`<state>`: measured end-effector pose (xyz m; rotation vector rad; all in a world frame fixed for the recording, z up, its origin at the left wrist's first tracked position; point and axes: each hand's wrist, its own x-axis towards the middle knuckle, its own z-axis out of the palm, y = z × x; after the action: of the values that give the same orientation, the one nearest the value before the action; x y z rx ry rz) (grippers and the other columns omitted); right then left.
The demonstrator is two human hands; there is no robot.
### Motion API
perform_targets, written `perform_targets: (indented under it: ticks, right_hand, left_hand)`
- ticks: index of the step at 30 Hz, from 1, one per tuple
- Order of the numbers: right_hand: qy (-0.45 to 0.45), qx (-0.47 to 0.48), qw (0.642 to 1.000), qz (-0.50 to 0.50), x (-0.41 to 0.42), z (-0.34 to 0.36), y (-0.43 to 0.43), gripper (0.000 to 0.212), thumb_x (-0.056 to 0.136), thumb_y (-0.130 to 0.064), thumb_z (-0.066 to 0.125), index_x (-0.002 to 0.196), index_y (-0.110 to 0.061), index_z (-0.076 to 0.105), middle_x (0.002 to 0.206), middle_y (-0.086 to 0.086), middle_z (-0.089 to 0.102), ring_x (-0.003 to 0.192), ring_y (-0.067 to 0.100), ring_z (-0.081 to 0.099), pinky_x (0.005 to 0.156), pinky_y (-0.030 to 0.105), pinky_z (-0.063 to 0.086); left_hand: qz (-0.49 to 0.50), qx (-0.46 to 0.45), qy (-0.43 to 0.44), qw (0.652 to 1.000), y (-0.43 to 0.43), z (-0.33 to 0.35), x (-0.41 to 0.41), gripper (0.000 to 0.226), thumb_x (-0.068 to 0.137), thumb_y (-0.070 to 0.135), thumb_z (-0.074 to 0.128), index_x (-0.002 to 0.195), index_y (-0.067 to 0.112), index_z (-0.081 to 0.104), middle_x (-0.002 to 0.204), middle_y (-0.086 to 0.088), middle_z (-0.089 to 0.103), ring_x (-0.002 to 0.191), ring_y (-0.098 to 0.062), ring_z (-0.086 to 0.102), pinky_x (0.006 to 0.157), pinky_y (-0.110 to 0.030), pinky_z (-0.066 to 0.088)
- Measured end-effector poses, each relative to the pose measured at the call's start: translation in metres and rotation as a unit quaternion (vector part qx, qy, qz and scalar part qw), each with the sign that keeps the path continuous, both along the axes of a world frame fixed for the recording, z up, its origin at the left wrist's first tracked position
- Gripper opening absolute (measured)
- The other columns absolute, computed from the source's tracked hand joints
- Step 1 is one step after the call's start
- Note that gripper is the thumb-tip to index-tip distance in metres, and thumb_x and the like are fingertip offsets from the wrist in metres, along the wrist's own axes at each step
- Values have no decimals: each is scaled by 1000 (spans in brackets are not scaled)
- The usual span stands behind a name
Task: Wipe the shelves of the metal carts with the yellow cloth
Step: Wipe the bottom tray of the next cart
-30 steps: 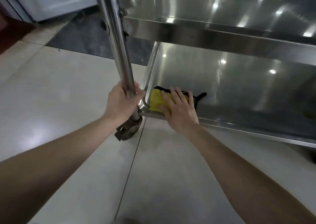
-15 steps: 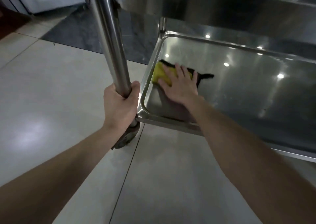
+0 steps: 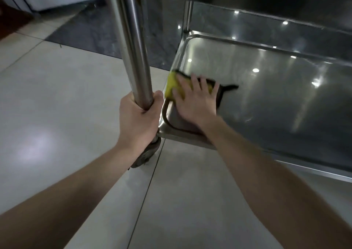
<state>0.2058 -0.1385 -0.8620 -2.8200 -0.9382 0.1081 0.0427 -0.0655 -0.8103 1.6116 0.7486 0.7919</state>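
- The left hand [image 3: 140,115] clenched the cart's round polished steel post [image 3: 129,39].
- The right hand [image 3: 196,100], fingers flat, pressed the yellow black-edged cloth [image 3: 172,85] into the 8 o'clock corner of the gleaming steel bottom shelf [image 3: 285,106].
- Pale glossy floor tiles [image 3: 57,106] surrounded the cart, with a dark floor strip [image 3: 91,31] at 11 o'clock.

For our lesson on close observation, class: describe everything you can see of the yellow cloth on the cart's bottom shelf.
The cloth is yellow with a dark border, and a dark strip trails off to its right. It looks soft. It lies flat on the steel bottom shelf, at the left rim near the front corner. The right hand presses on it with spread fingers, covering much of it.
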Motion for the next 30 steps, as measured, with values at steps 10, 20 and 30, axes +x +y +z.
perform_targets:
  ticks: [10,20,30]
  right_hand:
    - [-28,40,998,29,-84,-6,-51,63,107,-64,13,166,-46,23,174,3,27,164,32,13,130,64,0]
    - [43,-13,996,-72,97,7,45,65,106,-65,14,168,-47,13,178,4,14,165,32,5,128,65,-7]
    - [-9,-1,1000,23,-47,0,-25,64,105,-66,13,167,-49,16,175,0,24,163,29,14,130,62,-3]
  left_hand:
    - [-15,15,-2,1000,2,0,-3,51,95,32,68,80,-14,50,70,-35,54,63,-48,55,54,-56,48]
    - [-18,29,-23,999,4,-4,0,51,94,29,67,77,-13,44,66,-33,50,61,-50,51,53,-57,46]
    - [-2,17,2,1000,-2,4,-3,48,96,26,68,77,-14,49,70,-34,52,65,-47,53,58,-55,46]
